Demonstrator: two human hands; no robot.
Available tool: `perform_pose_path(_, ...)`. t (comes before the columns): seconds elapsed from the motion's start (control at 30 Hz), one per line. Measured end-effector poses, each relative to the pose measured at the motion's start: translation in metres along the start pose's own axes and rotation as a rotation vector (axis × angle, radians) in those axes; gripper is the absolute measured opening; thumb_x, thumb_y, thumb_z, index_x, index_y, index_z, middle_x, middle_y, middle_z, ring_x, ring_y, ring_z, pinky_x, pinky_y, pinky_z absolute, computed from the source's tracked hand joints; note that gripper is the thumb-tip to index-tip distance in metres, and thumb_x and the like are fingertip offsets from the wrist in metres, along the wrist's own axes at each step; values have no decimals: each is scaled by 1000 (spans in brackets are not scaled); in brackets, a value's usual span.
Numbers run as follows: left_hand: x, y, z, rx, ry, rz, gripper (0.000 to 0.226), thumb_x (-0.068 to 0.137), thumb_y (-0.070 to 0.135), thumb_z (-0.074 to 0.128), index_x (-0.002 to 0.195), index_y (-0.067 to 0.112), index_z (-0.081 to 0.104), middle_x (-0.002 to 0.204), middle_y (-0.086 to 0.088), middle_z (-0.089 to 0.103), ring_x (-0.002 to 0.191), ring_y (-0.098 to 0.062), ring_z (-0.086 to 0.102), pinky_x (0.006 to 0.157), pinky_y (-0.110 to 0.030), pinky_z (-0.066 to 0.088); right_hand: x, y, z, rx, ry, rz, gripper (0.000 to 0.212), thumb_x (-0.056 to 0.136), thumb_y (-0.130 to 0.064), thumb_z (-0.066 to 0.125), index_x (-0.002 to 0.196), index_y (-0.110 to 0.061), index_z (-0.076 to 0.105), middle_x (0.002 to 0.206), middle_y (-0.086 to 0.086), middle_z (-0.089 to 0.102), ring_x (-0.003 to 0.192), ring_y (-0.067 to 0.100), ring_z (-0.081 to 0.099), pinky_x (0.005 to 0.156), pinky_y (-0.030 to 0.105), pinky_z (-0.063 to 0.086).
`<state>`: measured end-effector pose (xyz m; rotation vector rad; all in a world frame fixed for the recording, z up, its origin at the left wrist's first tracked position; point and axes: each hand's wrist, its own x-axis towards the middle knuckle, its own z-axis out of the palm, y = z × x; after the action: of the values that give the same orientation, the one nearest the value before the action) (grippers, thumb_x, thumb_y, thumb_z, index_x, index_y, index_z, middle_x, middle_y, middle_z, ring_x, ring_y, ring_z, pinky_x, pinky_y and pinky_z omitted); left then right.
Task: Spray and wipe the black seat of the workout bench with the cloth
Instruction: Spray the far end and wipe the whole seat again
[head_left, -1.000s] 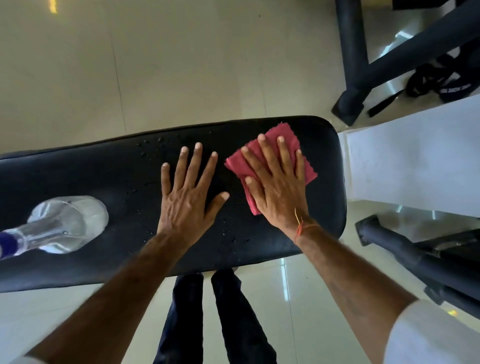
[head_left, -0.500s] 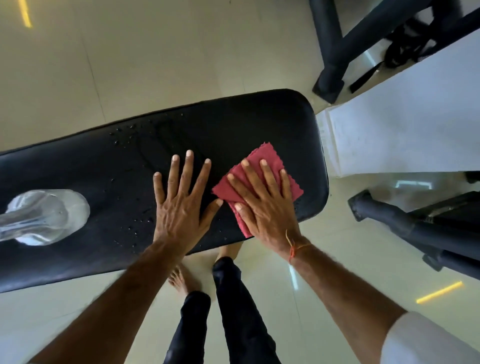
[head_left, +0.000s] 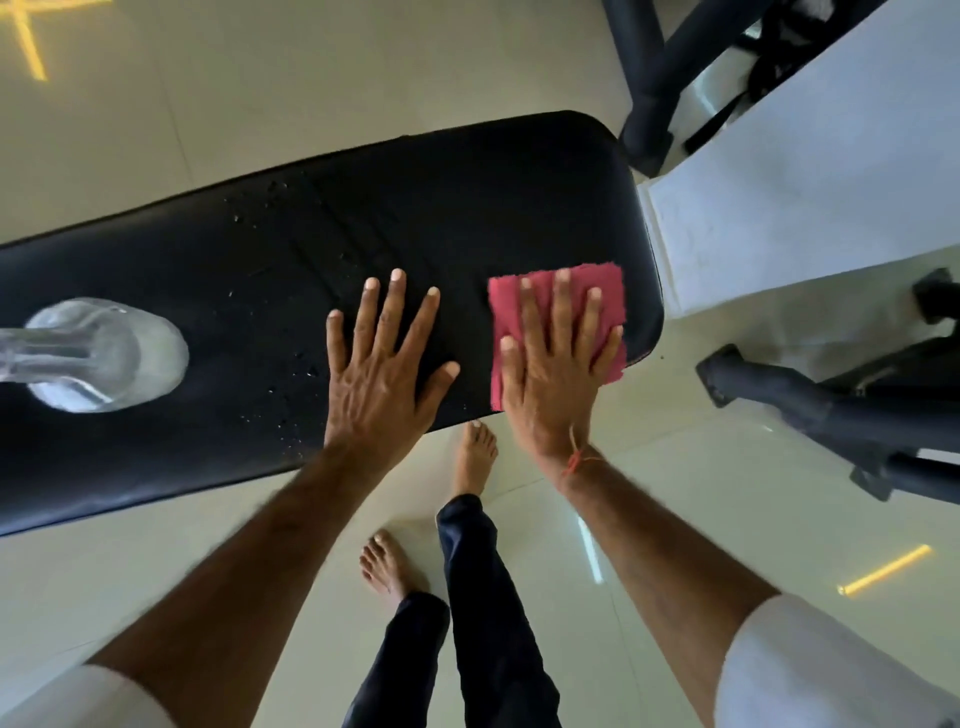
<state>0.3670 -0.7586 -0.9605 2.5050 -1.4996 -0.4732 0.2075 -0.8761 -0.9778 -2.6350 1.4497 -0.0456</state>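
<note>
The black bench seat (head_left: 426, 208) runs across the view, dotted with water drops left of centre. My right hand (head_left: 558, 364) presses flat with straight fingers on a red cloth (head_left: 610, 291) at the seat's near right corner; the cloth's lower edge hangs past the seat edge. My left hand (head_left: 384, 364) rests flat with spread fingers on the seat, just left of the cloth. A clear spray bottle (head_left: 98, 356) stands on the seat at the far left, seen from above.
A white block (head_left: 800, 208) adjoins the seat's right end. Dark metal frame tubes stand at the top right (head_left: 654, 78) and at the right (head_left: 831, 410). My bare feet (head_left: 472, 457) stand on the pale tiled floor below the seat.
My right hand has slid the red cloth across the seat, from its far side to the near right corner. My left hand stays flat on the seat. The camera has shifted.
</note>
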Motion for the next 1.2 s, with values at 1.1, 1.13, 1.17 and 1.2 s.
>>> perform_pose_path(1.1,-2,-95,-29,-49,124,-272,71,103,58,36,164,24,20,173,-8,7,160,-29,3,126,-60,11,93,-94,2,-72,-130,-690,60,111,-54,20,168,-35,15,177,2,6,163,35,2,124,68,14)
perform_pose_path(1.13,-1,-95,-29,-46,124,-279,72,102,58,37,164,25,20,173,-8,7,160,-29,3,126,-60,10,114,-103,3,-54,-101,-602,60,111,-54,21,167,-34,18,177,2,10,163,35,5,124,69,14)
perform_pose_path(1.17,0,-95,-29,-43,125,-287,72,102,58,37,164,25,20,173,-7,7,160,-29,3,126,-59,9,134,-116,5,-35,-80,-505,60,110,-54,20,167,-34,21,176,4,13,162,37,8,124,71,13)
perform_pose_path(1.2,1,-94,-28,-40,127,-293,72,102,57,38,164,25,20,173,-7,6,160,-29,3,126,-59,8,146,-131,6,-18,-87,-439,61,110,-54,20,166,-33,22,176,6,16,162,40,10,123,73,12)
